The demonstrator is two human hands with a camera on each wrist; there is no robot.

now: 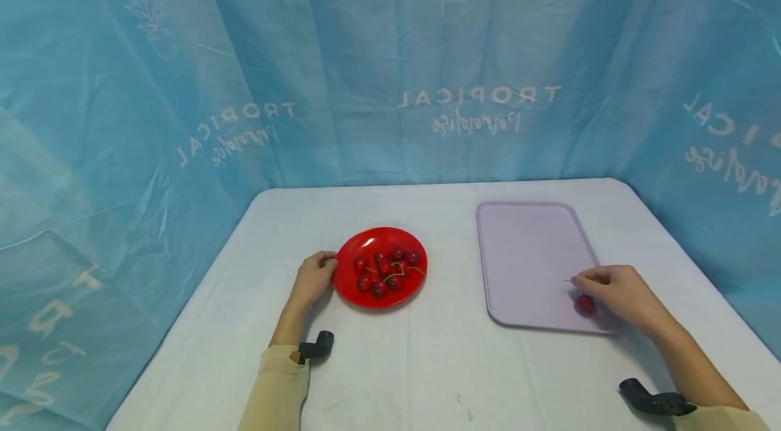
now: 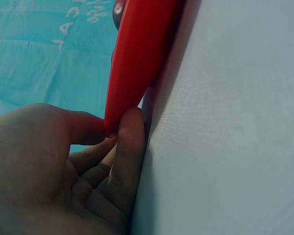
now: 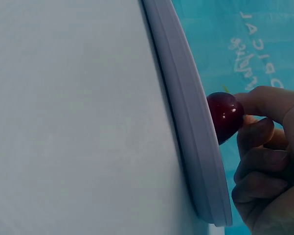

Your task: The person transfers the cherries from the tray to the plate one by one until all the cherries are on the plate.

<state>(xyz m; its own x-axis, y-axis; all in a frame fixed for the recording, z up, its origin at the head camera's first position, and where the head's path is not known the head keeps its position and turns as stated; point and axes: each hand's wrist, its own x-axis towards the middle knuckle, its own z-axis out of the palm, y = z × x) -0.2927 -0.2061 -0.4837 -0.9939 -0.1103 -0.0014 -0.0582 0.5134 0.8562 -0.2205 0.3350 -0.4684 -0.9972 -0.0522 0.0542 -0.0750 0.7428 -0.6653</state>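
Note:
At the left, a red plate [image 1: 350, 290] holds several dark red cherries [image 1: 379, 289], some with green stems. My left hand [image 1: 314, 276] pinches the plate's left rim; the left wrist view shows the thumb [image 2: 90, 128] on top and a finger [image 2: 131, 129] beneath. At the right, my right hand [image 1: 619, 292] is over the near right corner of a pale purple tray [image 1: 531, 255]. Its fingertips pinch a single cherry [image 1: 584, 303] by the stem. That cherry [image 3: 224, 116] hangs low by the tray's rim [image 3: 193, 122]; whether it touches the tray, I cannot tell.
A white-covered table [image 1: 427, 363] lies under everything, with a stretch of cloth between plate and tray. Blue printed curtains [image 1: 366, 65] close off the back and both sides. Dark wrist mounts [image 1: 317, 345] sit on both forearms.

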